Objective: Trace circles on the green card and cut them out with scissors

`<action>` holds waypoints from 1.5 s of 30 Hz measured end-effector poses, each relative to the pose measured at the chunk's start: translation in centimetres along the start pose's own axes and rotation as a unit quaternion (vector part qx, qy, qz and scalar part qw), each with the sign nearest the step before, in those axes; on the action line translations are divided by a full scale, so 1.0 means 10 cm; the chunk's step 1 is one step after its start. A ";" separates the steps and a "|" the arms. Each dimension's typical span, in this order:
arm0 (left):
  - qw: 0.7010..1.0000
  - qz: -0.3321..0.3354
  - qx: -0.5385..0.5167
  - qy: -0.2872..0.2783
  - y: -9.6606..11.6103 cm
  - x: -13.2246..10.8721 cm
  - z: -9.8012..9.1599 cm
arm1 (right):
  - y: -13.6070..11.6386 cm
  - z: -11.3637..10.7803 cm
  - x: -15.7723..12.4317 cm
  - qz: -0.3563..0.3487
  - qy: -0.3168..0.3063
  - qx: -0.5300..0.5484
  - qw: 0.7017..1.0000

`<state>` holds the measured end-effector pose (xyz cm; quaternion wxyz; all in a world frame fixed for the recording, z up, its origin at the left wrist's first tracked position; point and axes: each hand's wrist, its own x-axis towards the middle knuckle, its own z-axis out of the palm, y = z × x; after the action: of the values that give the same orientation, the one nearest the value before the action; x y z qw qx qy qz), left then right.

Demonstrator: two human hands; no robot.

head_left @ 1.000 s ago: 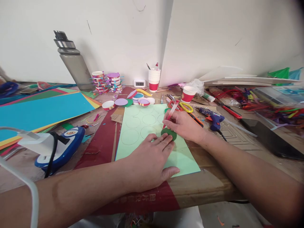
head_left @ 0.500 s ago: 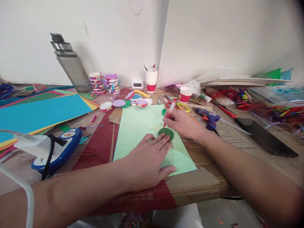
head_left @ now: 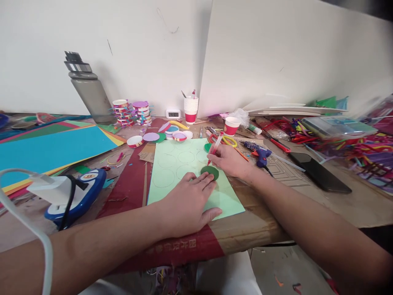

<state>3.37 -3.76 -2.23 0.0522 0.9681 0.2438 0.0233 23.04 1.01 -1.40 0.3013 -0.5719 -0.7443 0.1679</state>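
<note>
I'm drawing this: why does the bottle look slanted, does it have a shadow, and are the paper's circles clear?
Head view: bottle slants, probably from lens stretch; head view: soft shadow on wall beside it; head view: circles look faint on green paper.

open paper (head_left: 229, 200) at near right, scissors (head_left: 235, 142) and glue gun (head_left: 262, 156) blocking beyond

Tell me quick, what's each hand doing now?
Left hand: open, resting on the green circle and paper.
Right hand: closed, holding a pen.

Pale sheet (head_left: 187, 157): matt paper. Green disc (head_left: 211, 169): matt. Bottle (head_left: 92, 97): smooth plastic, shiny band (head_left: 77, 67).
</note>
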 end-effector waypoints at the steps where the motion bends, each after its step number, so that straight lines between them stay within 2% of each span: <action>1: 1.000 0.001 0.000 0.003 0.00 0.00 0.00 | -0.01 0.00 -0.01 0.007 0.002 -0.001 1.000; 5: 1.000 0.007 -0.004 0.021 -0.01 0.00 0.01 | -0.04 -0.03 -0.03 0.039 0.004 -0.017 0.999; 16: 0.998 0.026 -0.001 0.056 -0.04 -0.01 0.03 | 0.03 -0.07 -0.10 0.034 0.005 0.005 0.999; 34: 0.999 0.018 0.004 0.031 -0.02 0.00 -0.01 | 0.10 -0.14 -0.34 -0.031 0.027 -0.037 0.998; 45: 0.999 0.023 0.003 0.045 -0.02 0.01 0.00 | 0.05 -0.12 -0.48 -0.045 0.048 -0.061 0.996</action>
<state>3.34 -3.50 -2.24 0.0373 0.9716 0.2239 0.0669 24.95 -3.51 -1.94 0.3084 -0.5625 -0.7628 0.0809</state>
